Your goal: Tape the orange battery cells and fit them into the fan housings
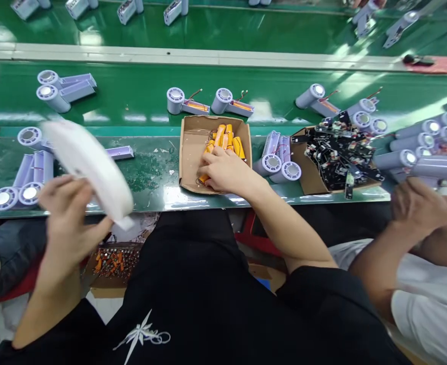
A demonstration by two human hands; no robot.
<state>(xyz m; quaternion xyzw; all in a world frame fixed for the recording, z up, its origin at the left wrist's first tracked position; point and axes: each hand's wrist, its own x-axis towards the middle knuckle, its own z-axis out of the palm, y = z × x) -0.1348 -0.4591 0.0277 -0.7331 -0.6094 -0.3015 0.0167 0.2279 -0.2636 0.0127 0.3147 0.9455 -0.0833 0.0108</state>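
My left hand [73, 213] is raised at the left, its fingers and thumb closed on a white roll [90, 167] that looks like tape. The roll is smeared by motion, and a short white end hangs at its lower side. My right hand [225, 170] reaches into an open cardboard box [191, 147], fingers curled down on orange batteries [229, 134] with thin wires. One orange battery [203, 179] shows under the fingers; the fingertips are partly hidden. Lilac fan housings [37, 175] lie left of the roll, and two more housings [280, 162] stand right of the box.
A box of black circuit boards [339, 152] stands at the right. Beyond the bench runs a green conveyor belt [132, 86] carrying lilac housings. A co-worker's hands [421, 203] are at the far right beside more housings. Below the bench sits a box of small parts [113, 263].
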